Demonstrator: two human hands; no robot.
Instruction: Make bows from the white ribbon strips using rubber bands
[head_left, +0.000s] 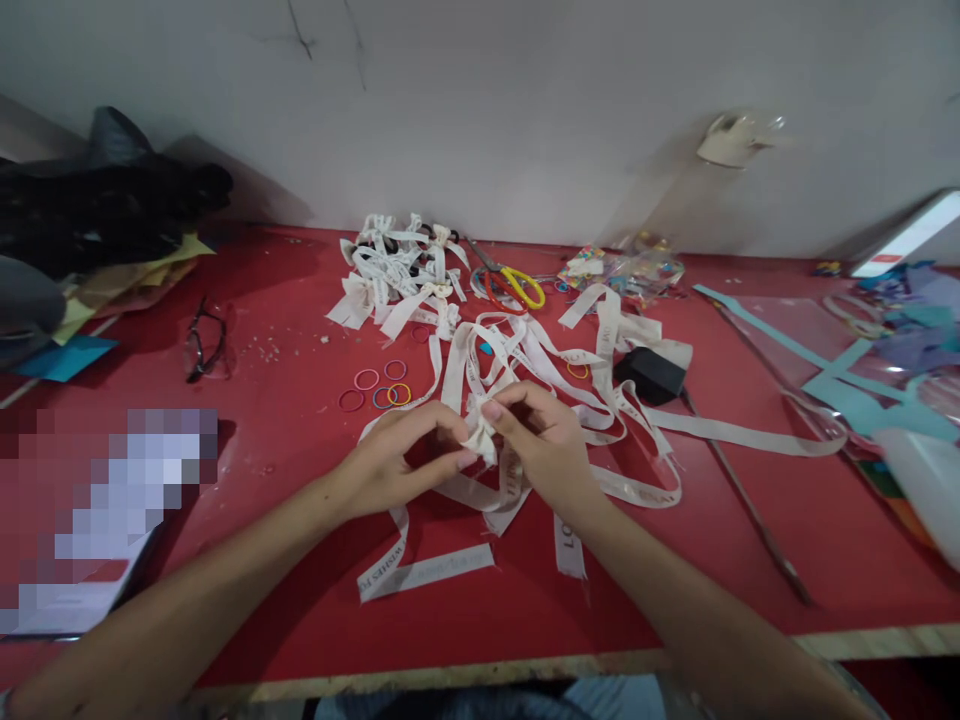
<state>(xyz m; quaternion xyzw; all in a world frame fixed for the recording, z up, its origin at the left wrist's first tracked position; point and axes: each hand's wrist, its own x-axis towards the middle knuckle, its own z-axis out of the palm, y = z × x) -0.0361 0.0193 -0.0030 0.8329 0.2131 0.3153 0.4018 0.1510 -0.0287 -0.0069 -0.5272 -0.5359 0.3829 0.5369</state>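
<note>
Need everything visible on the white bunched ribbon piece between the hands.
The bunched ribbon piece is small, off-white and looks like soft fabric, gathered into creased folds with a ragged lower edge. It is held at the fingertips: the left hand has its thumb and a finger at one side, and the right hand has its thumb pressed near the top. It sits in front of loose printed ribbon strips; whether it touches them is unclear. No lettering is readable on it.
</note>
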